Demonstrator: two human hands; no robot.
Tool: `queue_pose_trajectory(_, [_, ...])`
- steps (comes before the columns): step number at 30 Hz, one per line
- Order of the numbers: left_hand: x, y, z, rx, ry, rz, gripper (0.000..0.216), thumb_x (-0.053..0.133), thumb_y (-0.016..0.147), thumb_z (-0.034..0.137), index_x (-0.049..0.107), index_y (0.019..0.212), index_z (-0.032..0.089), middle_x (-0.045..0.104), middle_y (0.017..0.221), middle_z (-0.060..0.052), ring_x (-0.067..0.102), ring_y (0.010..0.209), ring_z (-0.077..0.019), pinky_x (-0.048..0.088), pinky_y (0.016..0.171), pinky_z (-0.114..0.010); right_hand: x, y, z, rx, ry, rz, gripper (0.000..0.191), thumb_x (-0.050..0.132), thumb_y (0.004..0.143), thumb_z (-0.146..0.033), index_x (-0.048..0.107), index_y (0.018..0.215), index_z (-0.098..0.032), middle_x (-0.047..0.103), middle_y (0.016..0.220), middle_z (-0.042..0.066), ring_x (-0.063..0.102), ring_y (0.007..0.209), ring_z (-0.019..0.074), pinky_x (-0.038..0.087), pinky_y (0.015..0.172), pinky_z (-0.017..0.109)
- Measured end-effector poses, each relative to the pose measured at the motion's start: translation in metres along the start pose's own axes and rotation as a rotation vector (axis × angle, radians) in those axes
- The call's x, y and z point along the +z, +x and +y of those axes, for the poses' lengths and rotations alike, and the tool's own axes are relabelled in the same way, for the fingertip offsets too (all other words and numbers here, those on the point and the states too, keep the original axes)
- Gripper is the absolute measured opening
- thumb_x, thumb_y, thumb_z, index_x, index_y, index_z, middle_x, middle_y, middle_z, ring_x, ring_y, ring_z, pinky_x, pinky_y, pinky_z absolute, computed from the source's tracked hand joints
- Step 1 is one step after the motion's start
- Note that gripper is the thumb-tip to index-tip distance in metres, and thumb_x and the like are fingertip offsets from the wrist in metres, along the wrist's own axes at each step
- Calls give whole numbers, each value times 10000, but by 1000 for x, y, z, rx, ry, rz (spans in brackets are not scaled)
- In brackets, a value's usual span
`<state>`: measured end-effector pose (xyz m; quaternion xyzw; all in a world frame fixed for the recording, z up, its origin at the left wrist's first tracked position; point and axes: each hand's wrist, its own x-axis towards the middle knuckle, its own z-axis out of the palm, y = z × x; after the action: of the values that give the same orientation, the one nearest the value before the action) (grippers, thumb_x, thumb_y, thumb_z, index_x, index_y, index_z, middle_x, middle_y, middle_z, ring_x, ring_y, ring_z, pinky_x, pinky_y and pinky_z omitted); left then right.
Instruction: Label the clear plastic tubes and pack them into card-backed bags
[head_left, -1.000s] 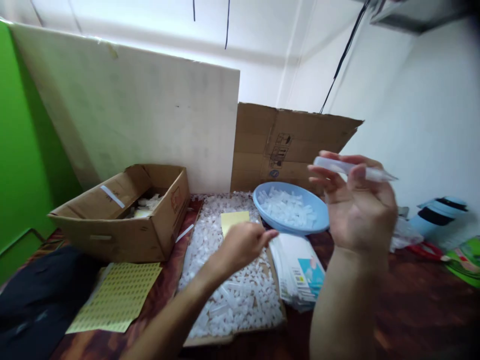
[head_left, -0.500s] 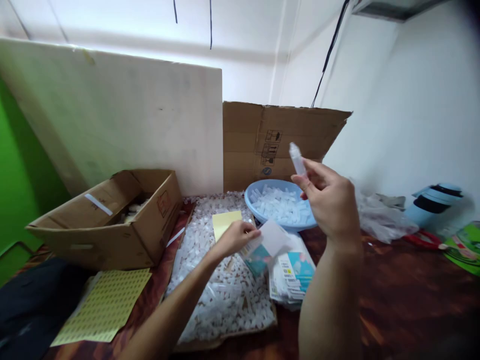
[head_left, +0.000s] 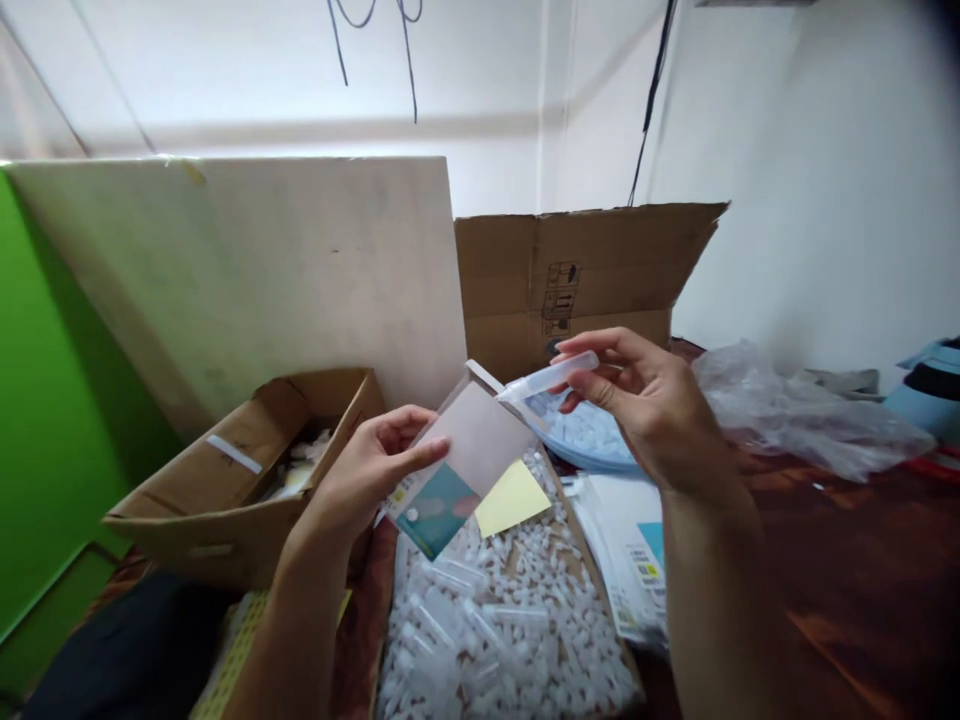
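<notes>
My left hand (head_left: 390, 455) is closed on a flat plastic packet (head_left: 487, 430) with a white upper part and a teal printed lower part, held tilted above the table. Between the thumb and fingers of my right hand (head_left: 637, 395) is a small translucent plastic tube (head_left: 551, 377) with a narrow tip. That tip points left and meets the packet's upper right edge; whether it is inside the opening I cannot tell. Beneath the packet, a yellow paper slip (head_left: 514, 500) lies on a cardboard tray (head_left: 634, 690) covered with many small white plastic pieces and several clear tubes (head_left: 472, 620).
Behind my right hand sits a blue basin (head_left: 592, 455) of translucent tubes. A stack of printed packets (head_left: 622, 560) lies right of the tray. An open cardboard box (head_left: 195, 530) stands left, near yellow label sheets (head_left: 236, 640). Crumpled clear plastic (head_left: 795, 410) lies at right.
The packet has come up off the stack, raised by my left hand. My right hand has lowered the tube and turned it from upright to nearly level, bringing its tip to the packet's edge.
</notes>
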<state>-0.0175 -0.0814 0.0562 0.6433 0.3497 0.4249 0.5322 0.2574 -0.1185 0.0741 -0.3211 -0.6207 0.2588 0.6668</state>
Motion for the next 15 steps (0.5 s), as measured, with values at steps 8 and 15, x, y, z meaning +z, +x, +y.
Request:
queue_pose_trajectory(8, [-9, -3, 3, 72, -29, 84, 218, 856, 765, 340, 794, 913, 194, 771, 821, -45, 659, 625, -112, 485, 505, -170, 24, 6, 23, -187, -71, 412, 289, 856, 761, -226, 644, 958, -230, 754, 917, 16, 727, 796, 177, 626, 683, 304])
queue_pose_trajectory(15, [-14, -7, 8, 74, 29, 127, 239, 864, 737, 339, 803, 910, 185, 779, 805, -62, 664, 600, -128, 498, 485, -193, 26, 2, 18, 10, 164, 96, 256, 822, 800, -285, 651, 982, -233, 776, 965, 31, 737, 788, 163, 610, 720, 291])
